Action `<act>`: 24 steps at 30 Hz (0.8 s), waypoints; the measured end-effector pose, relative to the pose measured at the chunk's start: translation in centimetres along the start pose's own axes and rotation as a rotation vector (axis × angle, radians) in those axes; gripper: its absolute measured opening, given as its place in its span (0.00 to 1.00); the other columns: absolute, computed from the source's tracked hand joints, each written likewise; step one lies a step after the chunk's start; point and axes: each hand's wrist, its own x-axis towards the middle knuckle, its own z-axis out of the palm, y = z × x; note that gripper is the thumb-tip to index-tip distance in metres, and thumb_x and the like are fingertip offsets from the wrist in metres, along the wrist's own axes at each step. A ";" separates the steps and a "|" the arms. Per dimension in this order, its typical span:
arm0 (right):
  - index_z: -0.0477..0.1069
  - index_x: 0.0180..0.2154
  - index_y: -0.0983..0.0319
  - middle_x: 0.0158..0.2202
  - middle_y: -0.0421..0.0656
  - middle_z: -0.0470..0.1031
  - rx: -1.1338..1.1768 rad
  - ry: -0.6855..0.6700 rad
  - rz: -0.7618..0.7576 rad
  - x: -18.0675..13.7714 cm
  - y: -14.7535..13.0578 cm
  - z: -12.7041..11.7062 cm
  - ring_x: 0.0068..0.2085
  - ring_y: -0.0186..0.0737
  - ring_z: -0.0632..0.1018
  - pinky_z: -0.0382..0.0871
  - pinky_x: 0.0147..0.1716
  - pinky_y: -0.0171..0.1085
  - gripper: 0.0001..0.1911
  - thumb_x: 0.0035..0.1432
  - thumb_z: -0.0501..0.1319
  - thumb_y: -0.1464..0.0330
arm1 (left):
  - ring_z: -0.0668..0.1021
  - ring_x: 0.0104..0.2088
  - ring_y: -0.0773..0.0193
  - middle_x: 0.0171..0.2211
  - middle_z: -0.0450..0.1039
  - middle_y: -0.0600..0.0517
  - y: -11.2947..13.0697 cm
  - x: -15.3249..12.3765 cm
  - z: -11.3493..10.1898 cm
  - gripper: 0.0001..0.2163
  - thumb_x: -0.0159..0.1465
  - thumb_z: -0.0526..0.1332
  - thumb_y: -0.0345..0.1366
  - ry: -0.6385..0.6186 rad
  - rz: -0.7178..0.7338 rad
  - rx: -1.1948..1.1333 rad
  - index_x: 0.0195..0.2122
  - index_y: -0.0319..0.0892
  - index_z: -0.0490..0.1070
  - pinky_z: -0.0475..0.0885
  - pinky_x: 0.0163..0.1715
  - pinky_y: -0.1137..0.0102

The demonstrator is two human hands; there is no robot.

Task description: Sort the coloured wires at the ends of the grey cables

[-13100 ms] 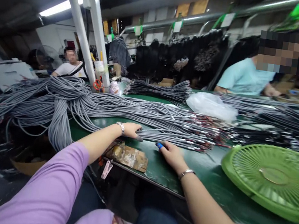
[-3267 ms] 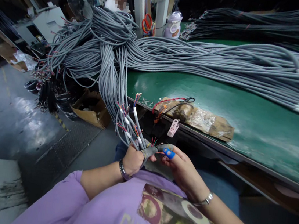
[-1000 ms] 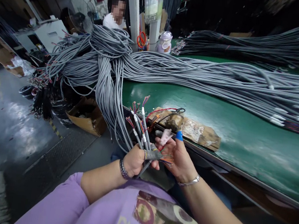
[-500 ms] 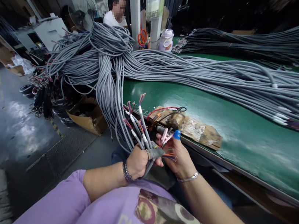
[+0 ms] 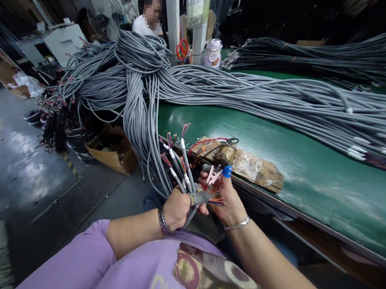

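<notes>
Near my lap, my left hand is closed round several grey cables whose stripped ends fan upward, showing coloured wires and white wraps. One cable end points right from that fist, its thin coloured wires spread towards my other palm. My right hand is just right of it, a blue cover on the thumb. Between its thumb and curled fingers sits a small pale pink clip, close to the wires. The fingertips behind the clip are partly hidden.
A long bundle of grey cables lies across the green table. By its front edge rests a wooden block with red and black leads. Dark cables lie behind. A cardboard box stands below left; a person is beyond.
My right hand has shifted slightly left, with the pink clip still in its fingers. My left hand keeps its hold on the cables. The view has moved a little.
</notes>
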 end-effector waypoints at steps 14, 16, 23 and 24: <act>0.75 0.34 0.59 0.28 0.40 0.78 -0.076 -0.051 0.049 -1.4 -1.0 0.3 0.25 0.35 0.75 0.71 0.27 0.36 0.15 0.55 0.65 0.54 | 0.71 0.18 0.68 0.14 0.67 0.54 0.1 -1.3 -0.2 0.15 0.51 0.70 0.42 0.030 0.049 -0.072 0.19 0.39 0.68 0.67 0.26 0.71; 0.75 0.32 0.60 0.25 0.40 0.76 -0.141 -0.010 -0.051 -1.4 -0.7 0.2 0.24 0.36 0.74 0.70 0.25 0.36 0.16 0.53 0.66 0.53 | 0.71 0.18 0.68 0.13 0.67 0.55 0.1 -1.2 0.0 0.14 0.50 0.70 0.42 0.055 0.057 -0.086 0.20 0.39 0.68 0.67 0.26 0.71; 0.75 0.31 0.58 0.22 0.41 0.74 -0.183 0.007 -0.162 -1.1 0.1 -0.2 0.22 0.38 0.73 0.68 0.19 0.37 0.21 0.51 0.64 0.47 | 0.71 0.19 0.68 0.13 0.67 0.56 0.0 -0.5 0.7 0.15 0.49 0.70 0.43 0.108 0.080 -0.081 0.20 0.40 0.68 0.68 0.26 0.71; 0.75 0.32 0.59 0.21 0.41 0.75 -0.158 -0.012 -0.112 -1.0 0.1 -0.2 0.22 0.39 0.74 0.68 0.19 0.37 0.22 0.51 0.64 0.46 | 0.72 0.19 0.68 0.14 0.67 0.55 -0.1 -0.5 0.7 0.16 0.49 0.70 0.44 0.114 0.081 -0.065 0.19 0.40 0.67 0.67 0.26 0.71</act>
